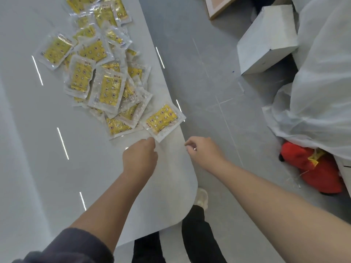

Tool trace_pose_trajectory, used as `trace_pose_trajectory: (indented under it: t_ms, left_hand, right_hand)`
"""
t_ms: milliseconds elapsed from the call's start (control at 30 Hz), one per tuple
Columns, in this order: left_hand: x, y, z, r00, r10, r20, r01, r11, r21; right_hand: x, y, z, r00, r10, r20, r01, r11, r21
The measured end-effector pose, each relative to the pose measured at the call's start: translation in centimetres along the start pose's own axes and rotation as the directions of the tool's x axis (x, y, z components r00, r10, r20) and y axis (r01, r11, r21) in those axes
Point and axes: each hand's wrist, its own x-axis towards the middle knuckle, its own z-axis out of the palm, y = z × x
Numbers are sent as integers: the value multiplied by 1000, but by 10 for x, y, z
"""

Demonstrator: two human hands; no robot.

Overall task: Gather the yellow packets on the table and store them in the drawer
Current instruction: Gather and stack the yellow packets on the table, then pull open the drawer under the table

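- The bench [47, 168] has a glossy pale grey top, with thin bright light streaks reflected across it and a rounded near corner.
- A loose, overlapping heap of yellow packets [98, 59] in clear wrappers lies on it, spreading from the far edge toward the right edge.
- One single packet [163, 120] lies flat just apart from the heap, its corner reaching the bench's right edge.
- Beside the bench, the grey floor [209, 73] carries a white box [266, 40] and a red object [313, 168].
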Motion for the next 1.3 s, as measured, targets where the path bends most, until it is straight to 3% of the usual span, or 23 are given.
trace_pose_trajectory:
  t_ms: [200,333,500,733,933,1100,1300]
  left_hand:
    - [34,53,-16,991,23,-134,-37,994,-105]
    - [65,73,-31,988,25,-151,-40,995,-97]
    - [99,94,-49,992,-22,-122,3,987,-158]
    - [157,120,-71,975,-189,-116,169,972,-163]
    - [203,137,-78,975,-222,18,220,948,-230]
    - [264,149,-83,899,-356,255,436,778,-453]
    - [334,131,-60,788,-504,354,611,570,-549]
  right_hand:
    - [41,27,-42,998,35,50,-34,999,-18]
    - [74,31,-67,997,33,73,-40,994,98]
    - [115,27,-113,981,7,192,-40,985,171]
    - [192,22,-184,952,-47,303,25,997,77]
    - [248,-6,-215,945,13,328,-54,992,117]
    - [316,-47,-221,939,-11,343,-37,991,131]
    - [390,-80,-185,910,-44,412,-41,980,195]
